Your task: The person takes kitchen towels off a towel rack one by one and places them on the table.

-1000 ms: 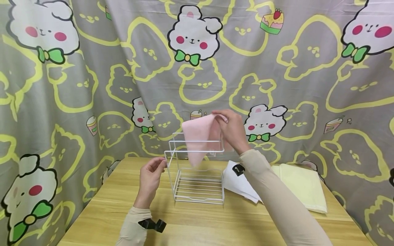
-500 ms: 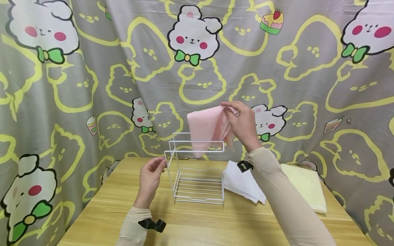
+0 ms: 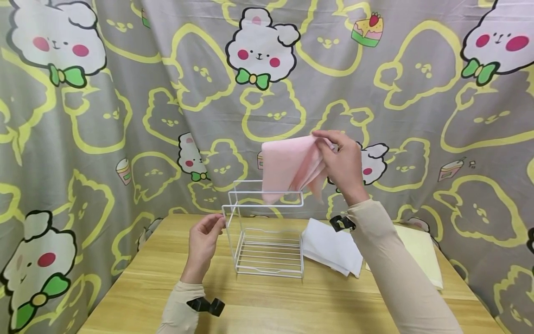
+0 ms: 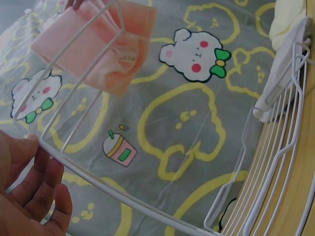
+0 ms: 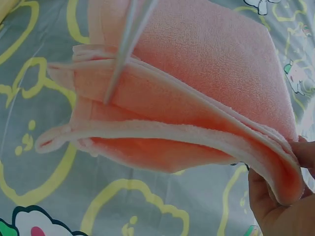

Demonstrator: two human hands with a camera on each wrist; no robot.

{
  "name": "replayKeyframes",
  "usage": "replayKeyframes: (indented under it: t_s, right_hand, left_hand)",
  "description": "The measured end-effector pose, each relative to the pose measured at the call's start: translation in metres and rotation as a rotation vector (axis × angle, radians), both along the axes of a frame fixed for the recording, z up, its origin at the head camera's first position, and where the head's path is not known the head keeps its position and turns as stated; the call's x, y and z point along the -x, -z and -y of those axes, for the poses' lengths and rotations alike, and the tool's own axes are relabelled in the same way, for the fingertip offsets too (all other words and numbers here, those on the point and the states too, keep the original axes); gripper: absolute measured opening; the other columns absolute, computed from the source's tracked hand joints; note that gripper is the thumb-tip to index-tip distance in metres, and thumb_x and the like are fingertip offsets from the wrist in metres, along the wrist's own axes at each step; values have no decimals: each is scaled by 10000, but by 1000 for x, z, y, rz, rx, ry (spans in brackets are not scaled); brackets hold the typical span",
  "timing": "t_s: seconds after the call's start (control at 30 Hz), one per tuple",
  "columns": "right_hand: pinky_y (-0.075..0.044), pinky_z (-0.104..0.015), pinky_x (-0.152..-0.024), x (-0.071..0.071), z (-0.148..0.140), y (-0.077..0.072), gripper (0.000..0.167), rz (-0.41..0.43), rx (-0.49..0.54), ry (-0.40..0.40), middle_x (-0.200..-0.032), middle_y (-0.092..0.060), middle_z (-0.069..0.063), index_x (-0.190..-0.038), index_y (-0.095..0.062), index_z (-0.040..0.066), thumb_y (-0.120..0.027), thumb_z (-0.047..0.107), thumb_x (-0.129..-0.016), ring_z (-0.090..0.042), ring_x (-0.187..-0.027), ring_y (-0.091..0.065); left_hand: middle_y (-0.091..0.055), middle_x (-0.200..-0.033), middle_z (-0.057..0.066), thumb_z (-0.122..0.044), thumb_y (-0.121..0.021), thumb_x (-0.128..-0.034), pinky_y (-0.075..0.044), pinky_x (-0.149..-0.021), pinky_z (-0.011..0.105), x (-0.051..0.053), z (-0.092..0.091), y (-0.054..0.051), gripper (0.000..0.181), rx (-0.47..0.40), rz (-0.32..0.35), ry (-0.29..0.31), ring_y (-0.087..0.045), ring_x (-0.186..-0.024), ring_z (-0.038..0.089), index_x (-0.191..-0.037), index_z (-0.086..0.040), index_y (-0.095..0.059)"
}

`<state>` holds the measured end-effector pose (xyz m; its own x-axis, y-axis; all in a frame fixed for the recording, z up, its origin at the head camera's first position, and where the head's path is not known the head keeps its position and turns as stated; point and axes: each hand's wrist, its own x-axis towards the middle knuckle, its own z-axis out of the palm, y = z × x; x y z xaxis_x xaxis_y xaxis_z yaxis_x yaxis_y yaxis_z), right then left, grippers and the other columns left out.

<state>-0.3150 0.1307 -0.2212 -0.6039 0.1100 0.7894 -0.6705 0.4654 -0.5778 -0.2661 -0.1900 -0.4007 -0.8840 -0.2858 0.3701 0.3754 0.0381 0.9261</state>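
Observation:
My right hand (image 3: pixel 344 160) pinches one end of a folded pink towel (image 3: pixel 285 162), which hangs above a white wire rack (image 3: pixel 267 205). Its lower part shows behind the rack's upper bars. Up close in the right wrist view, the towel's folded layers (image 5: pixel 206 59) fan apart away from the thumb and fingers. At the rack's left side, my left hand (image 3: pixel 202 241) holds an upright between thumb and fingertips. The left wrist view has the thumb (image 4: pixel 24 145) against the wire corner, with the towel (image 4: pixel 69 39) beyond the bars.
Right of the rack, a folded white towel (image 3: pixel 331 246) lies on the wooden table (image 3: pixel 267 306). Farther right is a pale yellow towel (image 3: pixel 421 255), partly hidden by the right forearm. A patterned grey curtain (image 3: pixel 158 74) hangs behind the table.
My right hand has risen and moved to the right, lifting the pink towel higher over the rack's bars. My left hand and the rack have stayed in place.

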Motion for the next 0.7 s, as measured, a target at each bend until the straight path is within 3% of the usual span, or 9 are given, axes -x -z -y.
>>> replayKeyframes:
  t_s: [0.37, 0.7]
  right_hand:
    - [-476, -264, -990, -6, -10, -8, 190, 12, 67, -20, -1155, -746, -63, -1144, -794, 150, -692, 126, -985, -138, -1162, -636]
    - [-477, -282, -1014, -15, -14, -19, 191, -13, 85, -27, -1164, -747, -58, -1146, -793, 150, -695, 132, -983, -128, -1154, -633]
  left_hand:
    - [-717, -828, -100, -69, -704, -969, -521, -721, 206, 1, 0, 0, 216, 3, 7, 14, -656, -786, 59, -1096, 104, -677]
    - [-708, -873, -185, -59, -673, -987, -527, -785, 195, -1, -3, -2, 211, 89, 7, -14, -649, -839, 44, -1143, 79, -708]
